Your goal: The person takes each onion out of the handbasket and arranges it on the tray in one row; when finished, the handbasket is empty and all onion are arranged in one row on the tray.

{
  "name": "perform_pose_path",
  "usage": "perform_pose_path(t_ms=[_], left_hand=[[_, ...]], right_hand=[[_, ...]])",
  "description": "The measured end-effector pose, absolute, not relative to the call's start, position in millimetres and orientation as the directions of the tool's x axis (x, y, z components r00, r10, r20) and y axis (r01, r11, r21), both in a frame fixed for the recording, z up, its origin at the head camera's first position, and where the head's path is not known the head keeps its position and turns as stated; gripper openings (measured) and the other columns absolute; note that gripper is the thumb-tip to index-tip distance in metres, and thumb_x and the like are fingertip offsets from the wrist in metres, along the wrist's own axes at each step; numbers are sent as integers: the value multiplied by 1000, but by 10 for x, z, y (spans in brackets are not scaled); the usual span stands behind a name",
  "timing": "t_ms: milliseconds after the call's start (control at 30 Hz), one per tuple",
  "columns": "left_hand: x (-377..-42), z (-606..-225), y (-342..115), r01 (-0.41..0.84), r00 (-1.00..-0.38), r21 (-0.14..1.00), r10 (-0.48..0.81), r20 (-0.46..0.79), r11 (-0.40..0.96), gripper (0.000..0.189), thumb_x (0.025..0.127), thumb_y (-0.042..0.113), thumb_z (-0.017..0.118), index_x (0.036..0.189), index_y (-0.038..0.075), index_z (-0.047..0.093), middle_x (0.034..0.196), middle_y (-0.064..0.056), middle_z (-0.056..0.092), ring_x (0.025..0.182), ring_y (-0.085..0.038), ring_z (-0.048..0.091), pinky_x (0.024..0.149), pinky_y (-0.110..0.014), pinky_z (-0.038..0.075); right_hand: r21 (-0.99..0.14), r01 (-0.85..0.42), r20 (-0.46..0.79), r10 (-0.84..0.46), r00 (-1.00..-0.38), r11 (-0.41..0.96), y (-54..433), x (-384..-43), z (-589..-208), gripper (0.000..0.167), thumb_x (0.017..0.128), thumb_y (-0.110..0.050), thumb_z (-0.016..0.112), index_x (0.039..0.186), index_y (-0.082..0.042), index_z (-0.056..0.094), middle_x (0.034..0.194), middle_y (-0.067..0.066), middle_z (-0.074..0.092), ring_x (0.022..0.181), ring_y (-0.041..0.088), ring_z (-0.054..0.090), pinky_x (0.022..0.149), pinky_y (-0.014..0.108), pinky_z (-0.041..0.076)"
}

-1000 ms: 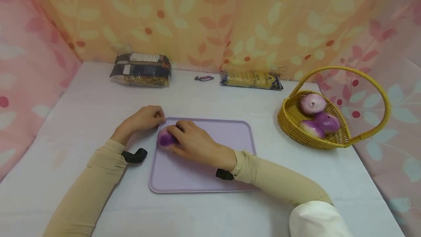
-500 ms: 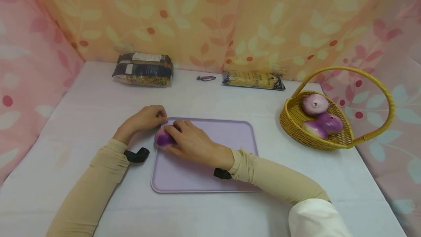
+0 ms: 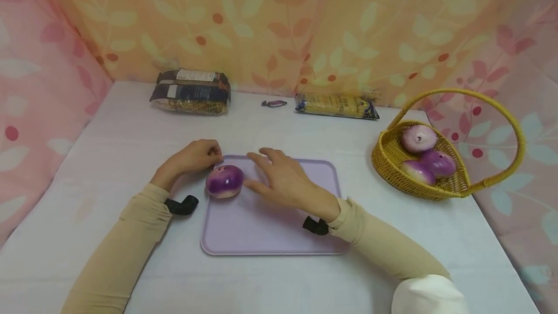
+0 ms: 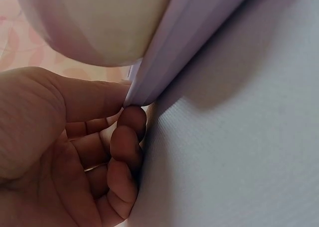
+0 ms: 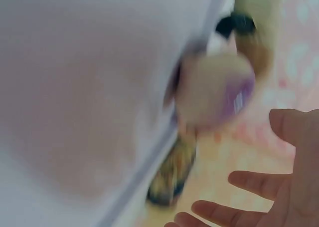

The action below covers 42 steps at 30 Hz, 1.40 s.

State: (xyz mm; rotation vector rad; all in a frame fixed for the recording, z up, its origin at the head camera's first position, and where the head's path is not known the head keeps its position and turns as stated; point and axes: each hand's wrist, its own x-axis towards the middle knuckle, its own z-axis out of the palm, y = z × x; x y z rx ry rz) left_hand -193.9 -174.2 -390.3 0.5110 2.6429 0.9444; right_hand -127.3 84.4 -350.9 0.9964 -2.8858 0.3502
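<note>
Left hand (image 3: 192, 158) fingers pinching tray (image 3: 279, 236) corner, right hand (image 3: 285, 181) fingers spread beside turnip (image 3: 224, 181)

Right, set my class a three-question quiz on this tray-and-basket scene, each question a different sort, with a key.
1. True or false: the right hand grips the purple-and-white onion-shaped toy.
2. How many onion toys lie in the yellow wicker basket?
3. The left hand pinches: A) the flat lilac plastic tray, B) the basket handle, C) the small wrapped sweet.

Key: 1 false, the open hand is clear of it; 2 three; 3 A, at the tray's corner.
</note>
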Motion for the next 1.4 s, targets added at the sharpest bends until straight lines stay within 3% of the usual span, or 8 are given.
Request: perform_pose_path(t_ms=[267, 400, 567, 700, 900, 1133, 1300, 1400], left_hand=[[-1935, -3888, -1744, 247, -893, 655, 431, -133, 714, 14, 94, 16, 61, 94, 2, 62, 78, -6, 59, 73, -16, 51, 67, -27, 41], [-1927, -3898, -1760, 248, -891, 659, 434, -133, 711, 13, 94, 15, 61, 94, 2, 63, 79, -6, 59, 74, -16, 52, 68, -27, 41], [-1949, -3889, -1741, 257, -884, 651, 446, -140, 714, 12, 93, 14, 61, 95, 2, 62, 78, -6, 60, 74, -17, 52, 68, -28, 41], [-1965, -3902, -1745, 255, -887, 638, 438, -144, 726, 12, 94, 14, 60, 94, 3, 62, 77, -5, 59, 73, -16, 51, 67, -28, 41], [-1951, -3926, -1752, 244, -888, 650, 436, -149, 720, 11, 94, 13, 59, 95, 2, 62, 76, -6, 60, 71, -16, 52, 66, -29, 42], [-1898, -3968, -1798, 224, -892, 666, 425, -155, 711, 11, 95, 13, 59, 95, 2, 61, 77, -7, 62, 71, -15, 54, 66, -29, 44], [-1907, -3956, -1775, 229, -891, 670, 429, -147, 706, 10, 94, 13, 59, 94, 3, 61, 77, -7, 62, 71, -15, 54, 66, -29, 44], [-1926, -3940, -1760, 238, -890, 666, 433, -141, 707, 10, 94, 12, 59, 94, 3, 62, 77, -7, 61, 71, -15, 53, 66, -29, 43]], right_hand=[[-294, -370, 131, -346, -929, 882, 1956, -1426, -3212, 46, 100, -37, 52, 137, -9, 53, 136, 18, 56, 126, 37, 53, 102, 55, 43], [-305, -234, 106, -212, -972, 923, 2550, -1411, -3120, 43, 102, -32, 48, 134, -5, 55, 134, 23, 57, 125, 41, 52, 103, 58, 39], [-161, -11, 164, 16, -986, 987, 3174, -1253, -3119, 36, 95, -23, 47, 119, -1, 62, 115, 30, 59, 107, 50, 55, 79, 65, 43], [-67, 153, 126, 160, -979, 986, 3420, -1178, -3182, 37, 94, -31, 47, 107, -1, 64, 102, 34, 54, 95, 55, 51, 59, 67, 40], [-43, 167, -20, 166, -986, 985, 3485, -1257, -3212, 45, 100, -37, 35, 111, 0, 58, 110, 35, 53, 97, 59, 51, 59, 70, 40], [-56, 141, -95, 135, -986, 988, 3521, -1440, -3190, 52, 99, -36, 35, 127, 7, 48, 114, 37, 53, 100, 58, 52, 68, 69, 43], [-91, 177, -91, 169, -981, 980, 3607, -1442, -3230, 53, 96, -35, 39, 125, 9, 45, 109, 38, 55, 93, 55, 57, 61, 62, 44], [-120, 203, -31, 201, -979, 972, 3612, -1400, -3225, 58, 95, -37, 38, 127, 11, 43, 115, 39, 51, 98, 55, 53, 66, 64, 42]])
